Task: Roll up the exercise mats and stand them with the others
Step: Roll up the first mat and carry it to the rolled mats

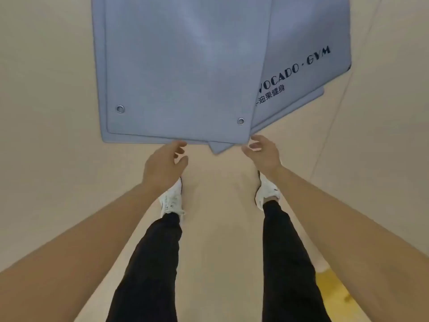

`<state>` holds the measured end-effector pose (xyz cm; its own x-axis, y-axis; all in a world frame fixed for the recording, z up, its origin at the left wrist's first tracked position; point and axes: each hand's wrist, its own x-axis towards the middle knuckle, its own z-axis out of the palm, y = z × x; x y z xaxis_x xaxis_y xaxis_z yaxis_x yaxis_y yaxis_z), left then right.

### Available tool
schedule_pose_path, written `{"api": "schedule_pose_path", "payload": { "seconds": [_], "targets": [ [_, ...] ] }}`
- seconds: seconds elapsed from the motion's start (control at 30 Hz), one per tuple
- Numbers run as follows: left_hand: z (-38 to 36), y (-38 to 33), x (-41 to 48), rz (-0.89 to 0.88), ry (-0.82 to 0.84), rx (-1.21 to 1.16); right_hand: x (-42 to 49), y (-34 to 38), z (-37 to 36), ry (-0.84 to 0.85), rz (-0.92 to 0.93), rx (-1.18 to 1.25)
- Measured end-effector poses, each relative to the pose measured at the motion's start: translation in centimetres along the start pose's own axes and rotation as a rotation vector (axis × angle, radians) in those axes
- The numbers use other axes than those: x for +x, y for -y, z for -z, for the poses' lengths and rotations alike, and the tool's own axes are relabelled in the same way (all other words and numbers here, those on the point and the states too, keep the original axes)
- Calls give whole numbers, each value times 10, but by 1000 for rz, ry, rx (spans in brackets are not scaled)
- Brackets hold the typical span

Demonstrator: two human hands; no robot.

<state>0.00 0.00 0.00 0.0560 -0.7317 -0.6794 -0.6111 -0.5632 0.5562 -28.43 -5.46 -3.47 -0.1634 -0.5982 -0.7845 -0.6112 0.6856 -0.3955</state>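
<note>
Several grey-blue exercise mats lie flat in a loose stack on the beige floor. The top mat (181,66) has two metal eyelets near its front edge. Beneath it a skewed mat (299,63) printed with dark lettering fans out to the right, and another mat's corner (217,147) pokes out at the front. My left hand (164,163) hovers just short of the top mat's front edge, fingers apart and curled, holding nothing. My right hand (262,152) reaches toward the top mat's front right corner, fingers apart, also empty.
My two feet in white shoes (173,198) (267,191) stand on the beige floor (46,112) just behind the mats. A floor seam runs at the right, and a yellow patch (334,291) shows at the lower right.
</note>
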Motion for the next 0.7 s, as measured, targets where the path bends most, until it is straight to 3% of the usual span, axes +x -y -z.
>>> {"api": "schedule_pose_path", "payload": {
  "seconds": [0.23, 0.43, 0.7],
  "targets": [
    [-130, 62, 147, -62, -12, 219, 172, -79, -52, -63, -26, 28],
    [-202, 85, 206, -128, -22, 409, 221, -113, -69, -235, -34, 283],
    [-215, 41, 181, -146, -90, 507, 167, -97, -24, 32, -42, 743]
  ]
}}
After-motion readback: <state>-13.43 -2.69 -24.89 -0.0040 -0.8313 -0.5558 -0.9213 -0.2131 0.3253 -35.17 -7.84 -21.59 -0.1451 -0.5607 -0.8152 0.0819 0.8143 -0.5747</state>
